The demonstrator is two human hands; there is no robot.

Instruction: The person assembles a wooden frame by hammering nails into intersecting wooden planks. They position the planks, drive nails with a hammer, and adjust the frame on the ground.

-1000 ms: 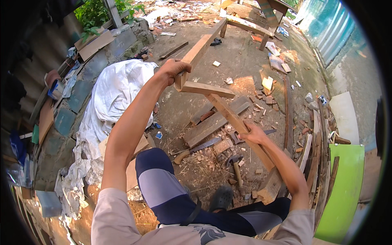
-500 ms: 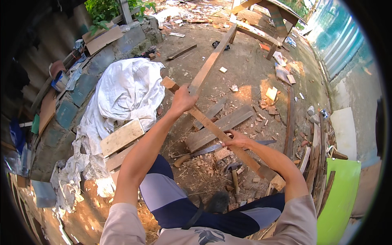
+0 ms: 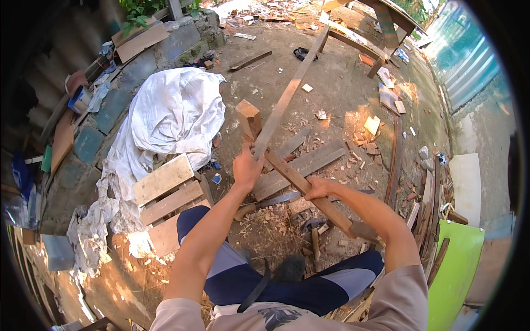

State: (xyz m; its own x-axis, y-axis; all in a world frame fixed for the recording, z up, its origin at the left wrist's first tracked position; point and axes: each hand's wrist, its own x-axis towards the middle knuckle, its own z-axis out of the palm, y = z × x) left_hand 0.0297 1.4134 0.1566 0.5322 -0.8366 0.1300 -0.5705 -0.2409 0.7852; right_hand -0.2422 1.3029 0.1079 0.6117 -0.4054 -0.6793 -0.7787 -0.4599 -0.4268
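Observation:
My left hand is closed round the near end of a long wooden lath, which slants away to the upper right. A thick wooden block end sticks out just beyond that hand; whether it joins the other pieces I cannot tell. A shorter brown batten runs diagonally down to the right from beside the lath. My right hand grips it, thumb on top. Beneath the hands lie a plank, a handsaw with a wooden handle, and a hammer.
A low slatted wooden seat stands left of my legs, beside a crumpled white cloth. Wood chips and offcuts litter the ground. A wooden frame stands at the far end. A bright green panel leans at the right.
The shorter batten has turned and its far end has come back toward me, near the lath. My left hand has moved nearer. The block end now shows beyond it.

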